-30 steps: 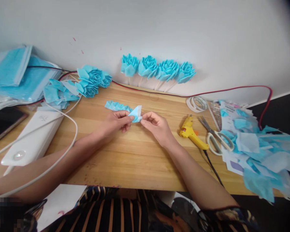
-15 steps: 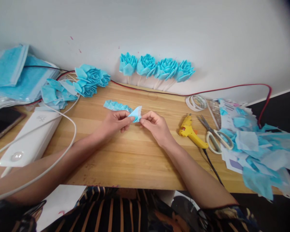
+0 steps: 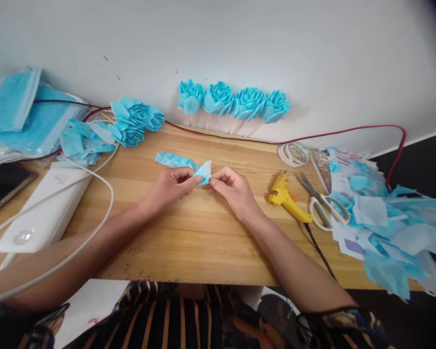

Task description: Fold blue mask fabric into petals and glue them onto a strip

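A small folded blue and white fabric piece [image 3: 204,172] is held above the middle of the table. My left hand [image 3: 174,185] pinches its left side between thumb and fingers. On its right edge, the thumb and forefinger of my right hand [image 3: 231,188] are closed. Just behind my left hand lies a row of folded blue petals [image 3: 174,159], partly hidden by the fingers. To the right rest a yellow glue gun [image 3: 287,199] and scissors [image 3: 321,201] with cream handles.
Blue fabric flowers [image 3: 247,103] on sticks lean against the wall; more flowers [image 3: 134,121] lie at the left. Blue scraps [image 3: 385,232] cover the right end. A white device [image 3: 47,208], phone [image 3: 7,186], masks [image 3: 43,121] and tape roll [image 3: 293,154] also lie around. A white cable [image 3: 111,194] crosses my left forearm.
The hands hold nearly the same pose on the fabric piece. The whole view has shifted very slightly; nothing on the table has been moved.
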`<state>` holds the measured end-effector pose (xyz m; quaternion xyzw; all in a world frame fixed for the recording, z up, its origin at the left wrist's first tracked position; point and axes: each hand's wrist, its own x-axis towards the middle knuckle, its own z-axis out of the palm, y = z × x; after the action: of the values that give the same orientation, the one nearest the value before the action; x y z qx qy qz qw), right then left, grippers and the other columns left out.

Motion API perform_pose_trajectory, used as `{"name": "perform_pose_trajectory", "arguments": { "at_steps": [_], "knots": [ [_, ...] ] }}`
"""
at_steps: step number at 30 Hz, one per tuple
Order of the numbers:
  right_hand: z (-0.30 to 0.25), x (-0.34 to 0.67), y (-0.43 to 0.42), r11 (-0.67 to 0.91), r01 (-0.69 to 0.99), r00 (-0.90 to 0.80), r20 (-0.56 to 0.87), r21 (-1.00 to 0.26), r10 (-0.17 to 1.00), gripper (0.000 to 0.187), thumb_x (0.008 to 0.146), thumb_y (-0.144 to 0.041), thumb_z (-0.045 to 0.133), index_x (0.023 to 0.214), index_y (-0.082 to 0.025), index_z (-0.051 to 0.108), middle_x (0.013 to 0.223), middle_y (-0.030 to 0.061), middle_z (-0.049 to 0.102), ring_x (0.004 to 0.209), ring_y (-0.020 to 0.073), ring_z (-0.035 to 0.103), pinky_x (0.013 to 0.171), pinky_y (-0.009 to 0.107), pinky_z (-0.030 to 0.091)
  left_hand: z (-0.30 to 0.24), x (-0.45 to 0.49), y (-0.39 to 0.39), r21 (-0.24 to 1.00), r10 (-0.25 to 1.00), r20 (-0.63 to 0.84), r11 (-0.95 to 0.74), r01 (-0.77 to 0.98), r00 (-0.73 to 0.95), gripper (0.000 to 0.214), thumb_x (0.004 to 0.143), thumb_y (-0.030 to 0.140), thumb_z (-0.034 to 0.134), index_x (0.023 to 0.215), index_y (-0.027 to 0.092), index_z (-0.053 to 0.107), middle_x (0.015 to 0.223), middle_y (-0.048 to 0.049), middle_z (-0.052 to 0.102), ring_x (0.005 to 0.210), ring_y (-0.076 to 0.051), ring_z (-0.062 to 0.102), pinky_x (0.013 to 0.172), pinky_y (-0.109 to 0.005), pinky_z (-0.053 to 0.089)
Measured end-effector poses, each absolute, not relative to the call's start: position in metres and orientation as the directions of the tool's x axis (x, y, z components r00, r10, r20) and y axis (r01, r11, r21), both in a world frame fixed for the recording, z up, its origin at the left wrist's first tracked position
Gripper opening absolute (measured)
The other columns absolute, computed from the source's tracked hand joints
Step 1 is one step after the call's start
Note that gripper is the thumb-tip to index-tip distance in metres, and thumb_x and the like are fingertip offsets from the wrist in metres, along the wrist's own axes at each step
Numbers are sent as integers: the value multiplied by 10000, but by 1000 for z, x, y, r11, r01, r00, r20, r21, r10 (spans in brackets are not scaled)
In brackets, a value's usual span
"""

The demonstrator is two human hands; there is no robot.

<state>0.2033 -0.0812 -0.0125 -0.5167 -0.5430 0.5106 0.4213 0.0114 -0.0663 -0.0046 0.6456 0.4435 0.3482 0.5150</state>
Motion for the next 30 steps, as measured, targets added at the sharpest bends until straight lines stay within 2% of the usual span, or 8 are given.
{"name": "perform_pose_trajectory", "arguments": {
  "at_steps": [6,16,23,30],
  "knots": [
    [-12,203,-81,-60,138,-110,-75,-989,991,187,774,-377,703,781,-215,608,729,-12,675,679,129,589,667,286,446,-4,12,-66,978,935,-5,-69,195,355,344,839,444,643,631,182,566,558,32,512,522,-86,433,498,-223,311],
    [-11,203,-82,-73,120,-111,-86,-990,990,186,768,-367,713,769,-212,609,715,-23,657,661,119,566,649,278,430,-2,13,-66,989,935,-28,-25,146,355,344,741,466,782,659,173,620,567,49,493,537,-82,392,501,-224,291],
    [-13,203,-81,-73,102,-127,-86,-992,988,192,765,-370,713,780,-213,604,731,-15,667,681,128,584,676,290,448,-11,13,-66,983,934,-39,-29,184,356,271,777,417,699,712,164,624,656,22,541,608,-102,458,549,-225,348],
    [-14,203,-80,-79,121,-130,-95,-990,987,194,762,-371,704,780,-205,606,715,-23,654,660,117,564,658,277,424,-8,14,-64,968,940,-36,-51,247,338,272,782,379,629,626,181,526,558,56,448,512,-76,381,482,-218,269]
  ]
}}
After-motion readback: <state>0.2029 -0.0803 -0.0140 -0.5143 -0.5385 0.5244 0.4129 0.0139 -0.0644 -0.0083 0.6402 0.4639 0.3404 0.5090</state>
